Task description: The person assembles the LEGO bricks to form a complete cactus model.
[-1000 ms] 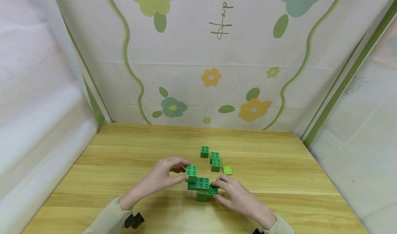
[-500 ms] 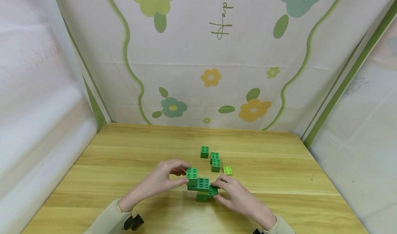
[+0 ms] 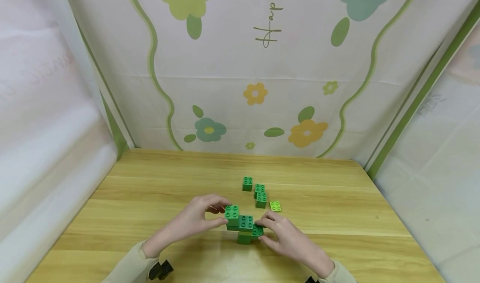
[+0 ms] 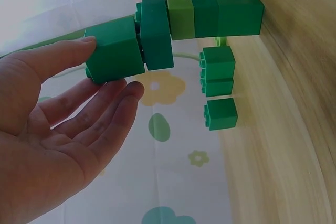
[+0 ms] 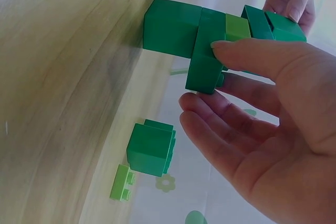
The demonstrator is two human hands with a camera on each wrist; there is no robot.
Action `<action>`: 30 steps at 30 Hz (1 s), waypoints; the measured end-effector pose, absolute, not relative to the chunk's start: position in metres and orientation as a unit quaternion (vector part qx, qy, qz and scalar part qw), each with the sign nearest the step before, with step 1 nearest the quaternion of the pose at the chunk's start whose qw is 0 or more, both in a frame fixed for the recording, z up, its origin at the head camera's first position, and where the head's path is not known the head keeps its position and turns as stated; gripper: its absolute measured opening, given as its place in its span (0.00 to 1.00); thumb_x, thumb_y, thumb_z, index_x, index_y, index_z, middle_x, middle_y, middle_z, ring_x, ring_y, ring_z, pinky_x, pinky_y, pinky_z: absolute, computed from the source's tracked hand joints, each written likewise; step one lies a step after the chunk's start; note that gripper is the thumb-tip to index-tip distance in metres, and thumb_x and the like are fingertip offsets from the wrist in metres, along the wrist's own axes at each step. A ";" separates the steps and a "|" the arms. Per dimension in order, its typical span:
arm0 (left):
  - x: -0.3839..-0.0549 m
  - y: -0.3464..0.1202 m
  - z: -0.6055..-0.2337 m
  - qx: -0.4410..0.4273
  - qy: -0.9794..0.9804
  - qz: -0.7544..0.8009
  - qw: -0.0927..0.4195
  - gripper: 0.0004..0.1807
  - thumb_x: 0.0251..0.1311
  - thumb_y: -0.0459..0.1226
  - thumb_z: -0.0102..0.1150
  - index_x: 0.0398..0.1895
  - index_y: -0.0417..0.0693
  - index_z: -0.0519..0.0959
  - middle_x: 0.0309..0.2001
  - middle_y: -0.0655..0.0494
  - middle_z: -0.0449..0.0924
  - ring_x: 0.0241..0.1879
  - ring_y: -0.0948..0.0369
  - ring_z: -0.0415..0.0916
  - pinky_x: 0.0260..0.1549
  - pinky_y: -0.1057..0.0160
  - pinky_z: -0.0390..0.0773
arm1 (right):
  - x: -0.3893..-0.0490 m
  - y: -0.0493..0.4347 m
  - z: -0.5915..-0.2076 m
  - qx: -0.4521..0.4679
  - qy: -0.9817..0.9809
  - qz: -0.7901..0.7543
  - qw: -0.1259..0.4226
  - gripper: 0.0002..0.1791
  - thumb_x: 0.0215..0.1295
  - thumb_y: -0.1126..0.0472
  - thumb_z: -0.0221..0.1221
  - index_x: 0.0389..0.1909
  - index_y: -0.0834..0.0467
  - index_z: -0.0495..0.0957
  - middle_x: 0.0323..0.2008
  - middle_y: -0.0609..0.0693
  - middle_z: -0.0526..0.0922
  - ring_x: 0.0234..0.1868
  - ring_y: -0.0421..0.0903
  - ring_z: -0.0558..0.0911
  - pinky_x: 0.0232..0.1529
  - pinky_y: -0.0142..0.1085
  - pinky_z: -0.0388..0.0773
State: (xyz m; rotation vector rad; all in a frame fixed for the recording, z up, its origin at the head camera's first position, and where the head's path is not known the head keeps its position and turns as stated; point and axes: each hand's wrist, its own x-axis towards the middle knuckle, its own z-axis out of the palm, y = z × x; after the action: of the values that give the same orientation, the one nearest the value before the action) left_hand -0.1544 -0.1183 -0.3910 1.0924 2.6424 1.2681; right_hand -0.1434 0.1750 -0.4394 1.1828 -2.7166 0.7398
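Observation:
My left hand (image 3: 196,216) pinches a square green toy brick (image 3: 232,214) between thumb and fingers, right over the left end of a longer dark green brick (image 4: 157,31). Below that comes a lime green brick (image 4: 181,15), then another dark green brick (image 5: 205,69) that juts out to the right. A green brick (image 5: 170,27) at the bottom stands on the table. Thumb and fingers of my right hand (image 3: 286,237) hold the jutting end of the lower dark green brick. The left wrist view shows a thin dark gap beneath the pinched brick.
Beyond the stack, a single green brick (image 3: 247,184) and two more green bricks (image 3: 261,200), close together, lie on the wooden table (image 3: 168,170). A thin lime brick (image 3: 275,206) lies to their right. A flower-printed cloth (image 3: 225,66) hangs behind the table.
My left hand has lowered the square green brick onto the left end of the upper dark green brick, now covering its left studs. My right hand has stayed in place.

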 end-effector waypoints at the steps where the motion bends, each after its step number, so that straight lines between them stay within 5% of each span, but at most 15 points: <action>1: -0.154 -0.118 -0.391 0.349 0.845 0.405 0.007 0.18 0.61 0.39 0.67 0.54 0.44 0.79 0.48 0.51 0.85 0.43 0.54 0.84 0.44 0.60 0.87 | -0.143 0.175 -0.439 0.389 -0.888 0.241 0.045 0.17 0.62 0.61 0.67 0.51 0.59 0.81 0.44 0.46 0.80 0.41 0.40 0.82 0.42 0.29 0.85; 10: -0.155 -0.118 -0.392 0.350 0.848 0.399 0.007 0.19 0.61 0.39 0.66 0.54 0.43 0.79 0.48 0.51 0.86 0.43 0.55 0.84 0.44 0.60 0.87 | -0.143 0.173 -0.436 0.390 -0.890 0.229 0.052 0.20 0.63 0.57 0.66 0.54 0.58 0.80 0.46 0.46 0.81 0.44 0.39 0.82 0.45 0.28 0.84; 18: -0.155 -0.118 -0.391 0.352 0.848 0.395 0.002 0.19 0.61 0.38 0.66 0.54 0.44 0.79 0.48 0.51 0.86 0.42 0.55 0.85 0.44 0.64 0.87 | -0.144 0.163 -0.429 0.407 -0.871 0.249 0.117 0.25 0.67 0.50 0.62 0.60 0.58 0.75 0.50 0.48 0.82 0.46 0.42 0.85 0.46 0.29 0.85; 30: -0.156 -0.117 -0.392 0.361 0.846 0.391 0.006 0.18 0.63 0.38 0.65 0.55 0.44 0.79 0.49 0.51 0.86 0.43 0.58 0.85 0.44 0.60 0.87 | -0.146 0.155 -0.428 0.418 -0.859 0.266 0.131 0.19 0.67 0.55 0.63 0.56 0.58 0.78 0.47 0.46 0.83 0.45 0.40 0.84 0.45 0.29 0.85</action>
State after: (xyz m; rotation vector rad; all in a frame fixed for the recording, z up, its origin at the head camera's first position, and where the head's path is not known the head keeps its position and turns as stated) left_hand -0.1558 -0.1166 -0.3925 1.1291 2.6486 1.2248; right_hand -0.1459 0.1552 -0.4282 1.2139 -2.4929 0.7730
